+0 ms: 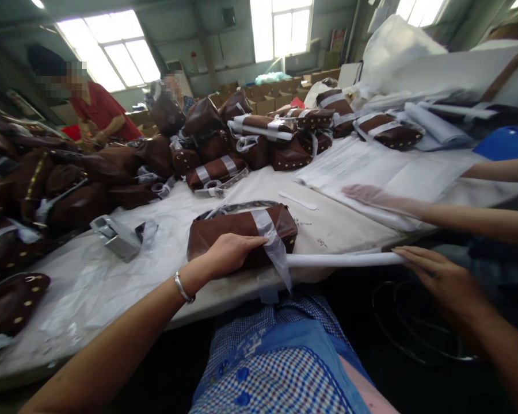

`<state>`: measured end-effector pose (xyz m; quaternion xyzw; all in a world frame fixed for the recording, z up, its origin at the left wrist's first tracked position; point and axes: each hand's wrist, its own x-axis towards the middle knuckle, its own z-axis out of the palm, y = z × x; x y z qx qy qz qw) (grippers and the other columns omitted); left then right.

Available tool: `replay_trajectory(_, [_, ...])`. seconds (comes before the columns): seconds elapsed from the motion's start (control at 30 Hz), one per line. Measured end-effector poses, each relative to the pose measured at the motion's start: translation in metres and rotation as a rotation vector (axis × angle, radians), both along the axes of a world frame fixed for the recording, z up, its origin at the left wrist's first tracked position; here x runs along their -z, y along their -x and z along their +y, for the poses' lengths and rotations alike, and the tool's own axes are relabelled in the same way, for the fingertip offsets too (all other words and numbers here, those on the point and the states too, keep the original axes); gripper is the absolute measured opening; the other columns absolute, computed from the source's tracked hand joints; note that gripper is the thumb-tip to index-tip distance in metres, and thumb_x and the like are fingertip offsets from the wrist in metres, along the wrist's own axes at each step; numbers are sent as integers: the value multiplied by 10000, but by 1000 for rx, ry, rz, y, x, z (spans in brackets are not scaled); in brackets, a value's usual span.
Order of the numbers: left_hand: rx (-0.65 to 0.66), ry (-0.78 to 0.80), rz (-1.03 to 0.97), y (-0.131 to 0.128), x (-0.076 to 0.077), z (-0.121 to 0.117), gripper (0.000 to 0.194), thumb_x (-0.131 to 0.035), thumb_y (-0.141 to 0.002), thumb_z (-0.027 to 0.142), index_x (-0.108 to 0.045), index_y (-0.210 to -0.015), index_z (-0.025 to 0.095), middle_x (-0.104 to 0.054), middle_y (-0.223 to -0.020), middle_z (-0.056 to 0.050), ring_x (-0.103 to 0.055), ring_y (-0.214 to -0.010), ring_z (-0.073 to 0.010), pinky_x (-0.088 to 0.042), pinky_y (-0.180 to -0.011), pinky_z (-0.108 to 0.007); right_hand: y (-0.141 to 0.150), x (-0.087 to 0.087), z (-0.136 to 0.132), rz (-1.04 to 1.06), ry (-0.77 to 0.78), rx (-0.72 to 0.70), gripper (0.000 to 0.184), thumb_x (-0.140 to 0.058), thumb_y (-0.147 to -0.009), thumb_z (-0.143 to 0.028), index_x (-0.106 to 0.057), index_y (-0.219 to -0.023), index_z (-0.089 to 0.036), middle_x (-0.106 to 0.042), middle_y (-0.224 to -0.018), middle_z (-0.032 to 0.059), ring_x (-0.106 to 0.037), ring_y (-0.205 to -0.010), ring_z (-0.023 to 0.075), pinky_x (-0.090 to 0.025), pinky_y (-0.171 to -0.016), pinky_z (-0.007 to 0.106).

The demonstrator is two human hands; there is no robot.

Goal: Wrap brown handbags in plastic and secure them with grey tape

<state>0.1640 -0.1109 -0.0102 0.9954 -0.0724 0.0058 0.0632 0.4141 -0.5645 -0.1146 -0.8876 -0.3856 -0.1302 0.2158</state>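
Note:
A brown leather bag (237,227) wrapped with a white paper strip lies at the near edge of the white-covered table (336,224). My left hand (227,253) rests flat on its front, fingers stretched toward the strip. A long white strip (341,260) runs from the bag to the right along the table edge. My right hand (431,273) lies at that strip's far end, fingers extended and touching it.
Piles of brown studded bags (38,190) fill the left and the back (259,141). A metal tool (114,236) lies left of the bag. Another person's blurred hand (371,196) reaches over white sheets (392,169) at right. A person in red (99,112) works at the far left.

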Motion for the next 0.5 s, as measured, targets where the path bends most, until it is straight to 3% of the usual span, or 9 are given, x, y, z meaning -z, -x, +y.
replay_trajectory(0.13, [-9, -1, -3, 0, -4, -1, 613, -480, -874, 51, -510, -1426, 318, -649, -1335, 18, -679, -1131, -189, -520, -926, -254, 0, 0, 40, -70, 0, -91, 389, -410, -986, -422, -679, -1241, -305, -668, -1274, 67, -706, -1004, 329, -606, -847, 445])
replay_trajectory(0.27, [0, 16, -24, 2, -4, -3, 602, -499, -871, 52, -523, -1416, 308, -652, -1332, 14, -680, -1129, -185, -513, -938, -250, 5, 2, 79, -100, 24, -233, 386, -411, -979, -303, -659, -1273, -272, -675, -1260, 71, -695, -1046, 279, -596, -886, 400])
replay_trajectory(0.5, [-6, 28, -39, 0, -6, -3, 551, -498, -911, 83, -526, -1408, 320, -661, -1321, 27, -677, -1135, -182, -517, -928, -246, 54, -8, 169, -115, -63, -414, 448, -419, -916, -121, -658, -1271, -251, -687, -1221, 86, -665, -1102, 251, -570, -959, 401])
